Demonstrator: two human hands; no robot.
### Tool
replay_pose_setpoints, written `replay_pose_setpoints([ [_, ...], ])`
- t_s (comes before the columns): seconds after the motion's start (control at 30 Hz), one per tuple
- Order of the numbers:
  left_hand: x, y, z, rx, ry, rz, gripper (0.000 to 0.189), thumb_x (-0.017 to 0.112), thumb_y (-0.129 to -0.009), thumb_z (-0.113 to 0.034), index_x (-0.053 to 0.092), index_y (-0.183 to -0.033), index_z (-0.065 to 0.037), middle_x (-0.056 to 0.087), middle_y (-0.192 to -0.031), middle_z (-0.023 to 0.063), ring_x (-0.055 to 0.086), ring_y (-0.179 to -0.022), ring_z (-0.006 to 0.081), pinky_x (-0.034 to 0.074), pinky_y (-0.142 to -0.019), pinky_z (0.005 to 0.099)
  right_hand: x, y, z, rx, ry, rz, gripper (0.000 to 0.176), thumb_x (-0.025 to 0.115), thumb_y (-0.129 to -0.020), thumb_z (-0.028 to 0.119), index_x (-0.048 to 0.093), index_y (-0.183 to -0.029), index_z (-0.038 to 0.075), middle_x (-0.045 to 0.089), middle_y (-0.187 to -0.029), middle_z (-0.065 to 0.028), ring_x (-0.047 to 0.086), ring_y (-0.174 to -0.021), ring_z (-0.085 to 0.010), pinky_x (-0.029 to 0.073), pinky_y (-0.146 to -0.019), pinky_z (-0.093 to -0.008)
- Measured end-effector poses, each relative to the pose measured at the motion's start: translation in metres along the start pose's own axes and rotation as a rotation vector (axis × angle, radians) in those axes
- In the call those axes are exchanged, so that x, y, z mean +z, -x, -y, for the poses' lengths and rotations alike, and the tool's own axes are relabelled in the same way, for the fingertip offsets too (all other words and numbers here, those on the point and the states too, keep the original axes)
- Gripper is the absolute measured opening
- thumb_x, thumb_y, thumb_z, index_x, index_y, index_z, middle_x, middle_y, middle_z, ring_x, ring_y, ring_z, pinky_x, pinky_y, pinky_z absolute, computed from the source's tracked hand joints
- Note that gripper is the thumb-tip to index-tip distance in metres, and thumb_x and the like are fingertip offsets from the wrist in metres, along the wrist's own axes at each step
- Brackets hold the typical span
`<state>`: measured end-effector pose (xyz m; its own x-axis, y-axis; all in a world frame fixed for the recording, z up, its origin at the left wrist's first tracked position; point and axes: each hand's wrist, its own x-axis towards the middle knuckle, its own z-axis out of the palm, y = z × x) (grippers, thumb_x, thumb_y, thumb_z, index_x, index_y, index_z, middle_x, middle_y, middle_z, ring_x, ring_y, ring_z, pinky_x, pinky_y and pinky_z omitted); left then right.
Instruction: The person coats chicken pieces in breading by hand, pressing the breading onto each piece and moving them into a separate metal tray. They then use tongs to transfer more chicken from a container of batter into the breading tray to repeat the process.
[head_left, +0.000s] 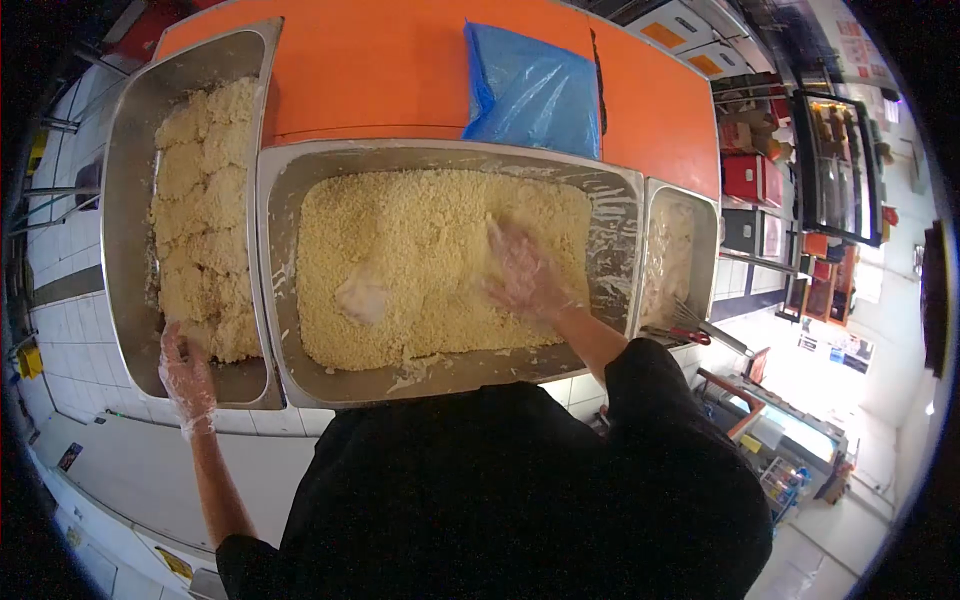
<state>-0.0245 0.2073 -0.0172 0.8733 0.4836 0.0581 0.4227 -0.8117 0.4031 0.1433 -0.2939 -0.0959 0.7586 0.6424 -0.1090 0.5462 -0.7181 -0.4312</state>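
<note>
My left hand [187, 378], in a clear plastic glove, is at the near end of the left metal pan [125, 200]. Its fingertips touch the lowest of several crumb-coated pieces [205, 220] laid in rows there. In the large middle pan [450, 150] lies a deep bed of pale breadcrumbs [430, 240]. A pale, partly coated piece [362, 300], perhaps raw meat, rests half sunk in the crumbs at left. My right hand [525, 265], also gloved and slightly blurred, is over the right part of the crumbs with fingers spread and nothing visible in them.
A smaller pan [672, 240] at right contains a pale wet mixture, with a whisk [715, 330] and a red-handled tool [680, 334] at its near edge. Behind the pans, a blue plastic bag [535, 90] lies on the orange counter [370, 70]. White tiled floor shows at left.
</note>
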Motion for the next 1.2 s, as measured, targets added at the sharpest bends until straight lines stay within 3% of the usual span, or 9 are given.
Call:
replay_pose_setpoints([
  [0.07, -0.005, -0.001, -0.012, -0.027, 0.024, 0.005, 0.031, 0.052, -0.087, -0.007, 0.051, -0.118, -0.001, 0.060, -0.088, 0.0171, 0.058, -0.076, 0.0260, 0.046, -0.072, 0.0381, -0.013, -0.005, 0.007, -0.027, 0.003, 0.101, 0.077, 0.048, -0.087, 0.052, 0.027, -0.140, -0.001, 0.029, -0.145, -0.0195, 0.022, -0.136, -0.0353, 0.007, -0.110, -0.0565],
  [0.13, -0.004, -0.002, -0.012, -0.067, 0.038, 0.027, 0.032, 0.052, -0.087, -0.007, 0.051, -0.118, -0.001, 0.060, -0.090, 0.0174, 0.058, -0.078, 0.0257, 0.047, -0.074, 0.0375, -0.029, -0.018, 0.028, -0.064, 0.297, 0.131, 0.078, 0.048, -0.087, 0.053, 0.030, -0.137, -0.004, 0.026, -0.145, -0.0226, 0.024, -0.135, -0.0373, 0.008, -0.109, -0.0564],
  [0.23, -0.003, -0.001, -0.009, 0.012, 0.053, -0.016, 0.032, 0.053, -0.088, -0.008, 0.051, -0.119, -0.001, 0.060, -0.092, 0.0158, 0.057, -0.079, 0.0237, 0.046, -0.075, 0.0359, -0.021, -0.038, 0.027, -0.176, 0.311, 0.044, 0.080, 0.047, -0.086, 0.056, 0.032, -0.136, -0.006, 0.024, -0.144, -0.0274, 0.023, -0.135, -0.0409, 0.010, -0.109, -0.0572],
  [0.27, -0.005, -0.003, -0.015, -0.095, 0.098, 0.010, 0.031, 0.052, -0.088, -0.008, 0.051, -0.119, -0.001, 0.059, -0.093, 0.0148, 0.056, -0.079, 0.0230, 0.046, -0.075, 0.0345, -0.021, -0.042, 0.027, -0.177, 0.308, 0.048, 0.080, 0.047, -0.086, 0.056, 0.032, -0.136, -0.006, 0.024, -0.144, -0.0274, 0.023, -0.135, -0.0409, 0.010, -0.109, -0.0572],
  [0.37, -0.005, 0.001, -0.003, -0.179, 0.129, 0.026, 0.030, 0.052, -0.090, -0.008, 0.051, -0.119, -0.001, 0.059, -0.093, 0.0135, 0.055, -0.080, 0.0212, 0.046, -0.075, 0.0321, -0.010, -0.048, 0.024, -0.085, 0.222, 0.243, 0.085, 0.046, -0.084, 0.060, 0.031, -0.136, -0.007, 0.022, -0.143, -0.0309, 0.021, -0.134, -0.0442, 0.012, -0.107, -0.0591],
  [0.53, -0.005, -0.001, -0.014, -0.263, 0.049, 0.073, 0.029, 0.051, -0.091, -0.009, 0.051, -0.119, -0.001, 0.058, -0.099, 0.0145, 0.056, -0.085, 0.0202, 0.045, -0.077, 0.0312, 0.005, -0.039, 0.014, -0.110, 0.166, 0.103, 0.088, 0.047, -0.080, 0.064, 0.036, -0.134, -0.005, 0.027, -0.142, -0.0286, 0.022, -0.133, -0.0441, 0.011, -0.110, -0.0535],
  [0.73, -0.004, -0.003, -0.021, -0.180, 0.167, -0.017, 0.027, 0.052, -0.091, -0.011, 0.052, -0.115, 0.001, 0.060, -0.103, 0.0177, 0.059, -0.091, 0.0257, 0.045, -0.081, 0.0351, 0.003, -0.028, 0.020, -0.032, 0.137, 0.074, 0.080, 0.045, -0.086, 0.058, 0.032, -0.139, -0.001, 0.032, -0.141, -0.0258, 0.031, -0.130, -0.0445, 0.019, -0.104, -0.0588],
  [0.9, -0.006, 0.003, 0.006, -0.002, 0.079, 0.072, 0.026, 0.051, -0.091, -0.010, 0.052, -0.114, 0.001, 0.060, -0.102, 0.0213, 0.059, -0.090, 0.0319, 0.046, -0.081, 0.0396, -0.011, -0.026, 0.024, -0.104, 0.241, -0.029, 0.079, 0.048, -0.084, 0.057, 0.034, -0.138, 0.001, 0.033, -0.140, -0.0248, 0.030, -0.131, -0.0436, 0.014, -0.107, -0.0570],
  [1.2, -0.004, -0.004, -0.014, -0.109, 0.120, 0.074, 0.028, 0.051, -0.092, -0.013, 0.051, -0.117, 0.001, 0.061, -0.099, 0.0191, 0.059, -0.088, 0.0242, 0.046, -0.079, 0.0355, 0.001, -0.061, -0.013, -0.203, 0.175, -0.007, 0.082, 0.053, -0.080, 0.059, 0.034, -0.138, 0.004, 0.026, -0.144, -0.0227, 0.025, -0.133, -0.0439, 0.007, -0.107, -0.0612],
])
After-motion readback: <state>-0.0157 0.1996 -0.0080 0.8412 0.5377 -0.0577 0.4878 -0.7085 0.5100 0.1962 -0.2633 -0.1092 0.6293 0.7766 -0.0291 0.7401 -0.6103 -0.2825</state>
